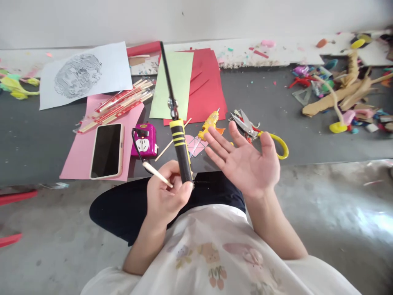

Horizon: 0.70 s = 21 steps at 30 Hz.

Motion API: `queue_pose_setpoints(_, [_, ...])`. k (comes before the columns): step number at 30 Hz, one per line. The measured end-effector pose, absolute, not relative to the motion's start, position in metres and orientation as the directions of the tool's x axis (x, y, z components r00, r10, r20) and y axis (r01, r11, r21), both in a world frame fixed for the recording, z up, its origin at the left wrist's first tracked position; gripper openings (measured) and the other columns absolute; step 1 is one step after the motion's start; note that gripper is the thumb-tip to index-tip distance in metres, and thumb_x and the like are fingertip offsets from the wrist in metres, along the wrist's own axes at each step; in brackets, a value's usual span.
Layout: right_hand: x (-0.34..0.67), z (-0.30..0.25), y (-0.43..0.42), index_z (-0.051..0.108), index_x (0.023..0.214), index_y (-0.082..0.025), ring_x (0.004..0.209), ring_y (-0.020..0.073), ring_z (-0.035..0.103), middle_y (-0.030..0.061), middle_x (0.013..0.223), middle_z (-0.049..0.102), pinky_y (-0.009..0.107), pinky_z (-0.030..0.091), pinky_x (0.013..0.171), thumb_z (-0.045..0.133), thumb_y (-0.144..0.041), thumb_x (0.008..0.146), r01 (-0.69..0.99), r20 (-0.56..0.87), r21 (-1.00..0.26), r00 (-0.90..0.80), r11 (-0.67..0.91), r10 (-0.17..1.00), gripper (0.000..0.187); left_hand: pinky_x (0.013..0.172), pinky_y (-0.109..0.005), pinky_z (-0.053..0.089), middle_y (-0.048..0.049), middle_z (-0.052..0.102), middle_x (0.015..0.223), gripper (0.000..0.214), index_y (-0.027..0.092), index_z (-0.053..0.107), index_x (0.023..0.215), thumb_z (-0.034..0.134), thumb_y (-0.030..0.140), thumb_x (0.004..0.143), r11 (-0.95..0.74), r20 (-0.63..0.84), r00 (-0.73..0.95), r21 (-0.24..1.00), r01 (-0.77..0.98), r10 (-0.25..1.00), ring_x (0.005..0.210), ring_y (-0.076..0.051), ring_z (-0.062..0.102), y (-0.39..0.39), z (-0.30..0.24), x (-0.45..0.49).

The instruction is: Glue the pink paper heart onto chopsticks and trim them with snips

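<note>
"Where can your right hand [247,166] pass?"
"Over the gray tabletop [281,108] between the scissors [249,129] and the scrap heap [336,100]; that stretch is wide."
"Straight ahead?"
"The scissors and glue gun [210,124], 2 obstacles, lie just past my fingers [221,141]."
"And your left hand [167,190]?"
"The phone [107,151] and purple socket [147,137] crowd its outer side, and the long tool [181,151] I'm gripping sticks up ahead of it."

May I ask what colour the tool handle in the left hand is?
The tool handle is black with yellow bands, as the head view shows.
</note>
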State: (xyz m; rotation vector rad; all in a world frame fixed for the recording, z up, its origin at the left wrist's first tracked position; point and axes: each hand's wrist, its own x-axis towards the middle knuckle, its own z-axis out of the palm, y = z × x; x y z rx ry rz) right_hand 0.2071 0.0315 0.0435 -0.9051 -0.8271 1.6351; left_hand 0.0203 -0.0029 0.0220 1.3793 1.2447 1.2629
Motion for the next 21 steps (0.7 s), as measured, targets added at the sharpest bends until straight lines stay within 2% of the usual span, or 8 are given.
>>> queue_pose_setpoints(4, [0.207, 0.043, 0.030, 0.051, 0.122, -0.036, 0.131, 0.0244, 0.046, -0.0001, 0.138, 0.052, 0.052, 0.041, 0.102, 0.027, -0.069, 0.085, -0.488, -0.155, -0.844, -0.176, -0.222, 0.972, 0.055, 0.044, -0.019, 0.032, 0.0019, 0.054, 0.065, 0.015, 0.019, 0.063, 0.080, 0.067, 0.032, 0.075, -0.146, 0.148, -0.032, 0.988, 0.052, 0.988, 0.051, -0.007, 0.042, -0.001, 0.019, 0.013])
queue_pose_setpoints(7, [0.208, 0.041, 0.030, 0.054, 0.117, -0.035, 0.127, 0.0220, 0.049, -0.0002, 0.134, 0.055, 0.046, 0.045, 0.098, 0.027, -0.064, 0.088, -0.524, -0.191, -0.813, -0.173, -0.254, 0.966, 0.049, 0.043, -0.019, 0.031, 0.0020, 0.052, 0.063, 0.018, 0.018, 0.062, 0.078, 0.067, 0.034, 0.073, -0.105, 0.106, -0.033, 0.994, 0.033, 0.994, 0.050, -0.007, 0.040, 0.001, 0.014, 0.010])
queue_pose_setpoints(9, [0.208, 0.040, 0.031, 0.056, 0.111, -0.033, 0.115, 0.0199, 0.055, 0.0013, 0.123, 0.060, 0.040, 0.049, 0.091, 0.031, -0.059, 0.090, -0.603, -0.221, -0.748, -0.165, -0.276, 0.961, 0.042, 0.042, -0.019, 0.030, 0.0024, 0.050, 0.062, 0.019, 0.018, 0.062, 0.077, 0.067, 0.035, 0.072, -0.067, 0.068, -0.033, 0.997, 0.025, 0.997, 0.049, -0.006, 0.038, 0.001, 0.012, 0.008])
queue_pose_setpoints(11, [0.207, 0.038, 0.031, 0.057, 0.097, -0.029, 0.089, 0.0157, 0.061, 0.0016, 0.098, 0.064, 0.032, 0.053, 0.076, 0.036, -0.052, 0.092, -0.730, -0.255, -0.619, -0.162, -0.289, 0.953, 0.032, 0.041, -0.019, 0.030, 0.0026, 0.049, 0.061, 0.018, 0.018, 0.062, 0.077, 0.067, 0.034, 0.071, -0.047, 0.047, -0.034, 0.999, 0.015, 0.998, 0.048, -0.006, 0.038, 0.001, 0.010, 0.007])
queue_pose_setpoints(13, [0.208, 0.037, 0.032, 0.051, 0.075, -0.024, 0.059, 0.0103, 0.051, -0.0021, 0.069, 0.054, 0.023, 0.047, 0.054, 0.037, -0.043, 0.094, -0.835, -0.292, -0.461, -0.177, -0.300, 0.940, 0.030, 0.043, -0.019, 0.031, 0.0026, 0.050, 0.062, 0.016, 0.018, 0.062, 0.077, 0.067, 0.033, 0.072, -0.053, 0.054, -0.037, 0.999, 0.012, 0.998, 0.050, -0.007, 0.039, 0.000, 0.009, 0.007])
queue_pose_setpoints(15, [0.209, 0.036, 0.033, 0.035, 0.061, -0.022, 0.043, 0.0081, 0.030, -0.0060, 0.053, 0.034, 0.020, 0.032, 0.039, 0.036, -0.037, 0.096, -0.886, -0.319, -0.335, -0.213, -0.321, 0.923, 0.039, 0.045, -0.019, 0.032, 0.0026, 0.051, 0.063, 0.015, 0.019, 0.062, 0.078, 0.067, 0.032, 0.073, -0.067, 0.068, -0.028, 0.998, 0.019, 0.997, 0.051, -0.007, 0.040, 0.000, 0.010, 0.007])
queue_pose_setpoints(18, [0.211, 0.033, 0.033, 0.022, 0.058, -0.022, 0.041, 0.0087, 0.010, -0.0077, 0.050, 0.015, 0.022, 0.012, 0.033, 0.032, -0.036, 0.098, -0.894, -0.343, -0.249, -0.279, -0.373, 0.897, 0.044, 0.048, -0.020, 0.033, 0.0030, 0.050, 0.064, 0.013, 0.020, 0.062, 0.080, 0.067, 0.030, 0.074, -0.064, 0.064, 0.002, 0.997, 0.051, 0.998, 0.054, -0.008, 0.041, -0.001, 0.011, 0.009])
queue_pose_setpoints(21, [0.212, 0.031, 0.034, 0.019, 0.059, -0.022, 0.042, 0.0091, 0.003, -0.0080, 0.051, 0.009, 0.024, 0.004, 0.034, 0.031, -0.036, 0.099, -0.881, -0.352, -0.239, -0.313, -0.408, 0.882, 0.044, 0.049, -0.019, 0.034, 0.0031, 0.048, 0.064, 0.013, 0.020, 0.062, 0.082, 0.067, 0.030, 0.076, -0.033, 0.029, 0.044, 0.997, 0.076, 0.999, 0.055, -0.008, 0.042, -0.004, 0.012, 0.012])
